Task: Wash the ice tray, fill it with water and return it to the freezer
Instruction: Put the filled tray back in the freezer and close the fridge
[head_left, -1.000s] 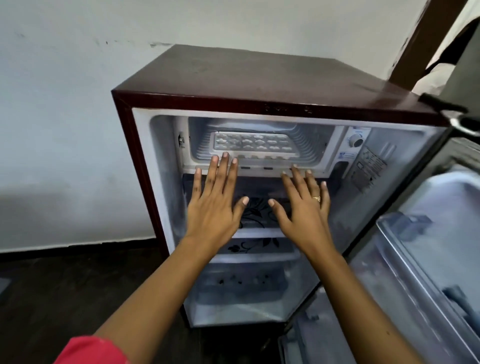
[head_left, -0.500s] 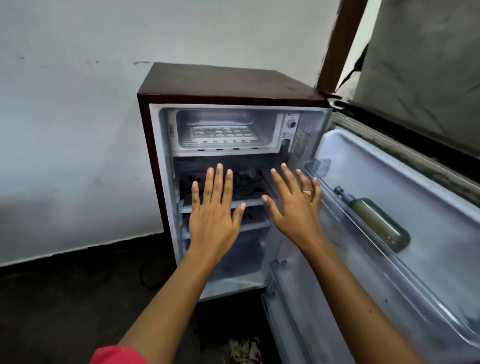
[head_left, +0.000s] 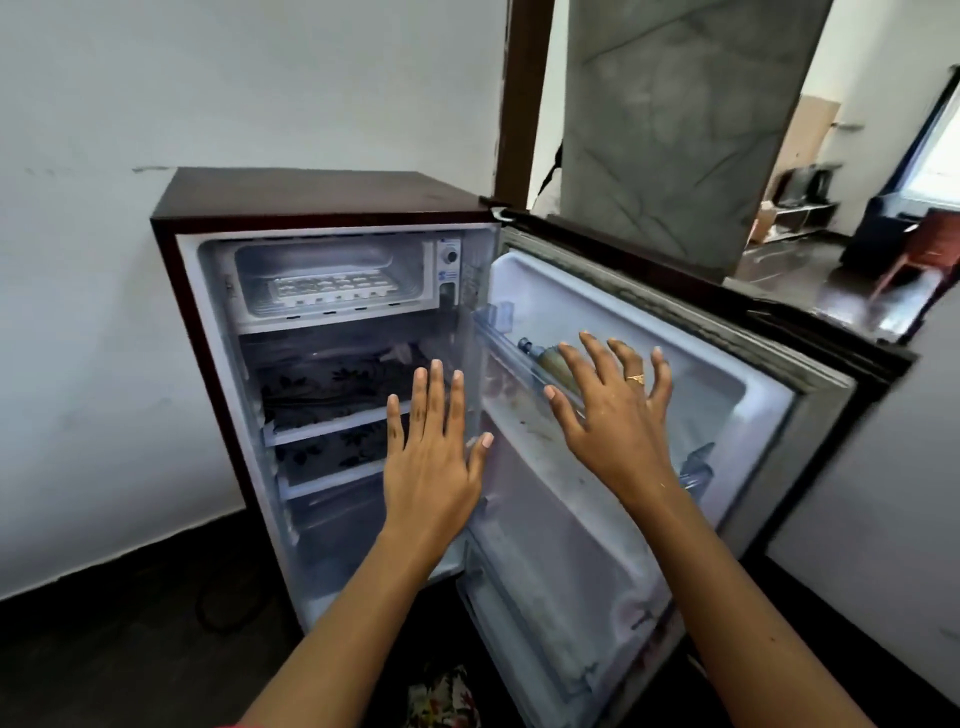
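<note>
a: what's the fridge like?
b: a small single-door fridge (head_left: 322, 195) with a glossy maroon top and a white plastic liner. the white ice tray (head_left: 332, 291), a ribbed grid of pockets, lies flat in the freezer compartment (head_left: 332, 280) at the top. floral-print shelves (head_left: 332, 389) sit below.
a: any writing?
b: a blue sticker under the thermostat dial (head_left: 451, 256), too small to read.
a: the hands?
b: left hand (head_left: 431, 467) and right hand (head_left: 618, 421) both flat, fingers spread, holding nothing. a ring (head_left: 636, 379) on the right.
a: changed?
b: both hands have drawn back and the view has swung right; the right hand now hangs over the open door (head_left: 623, 467) by a greenish bottle (head_left: 551, 359).
</note>
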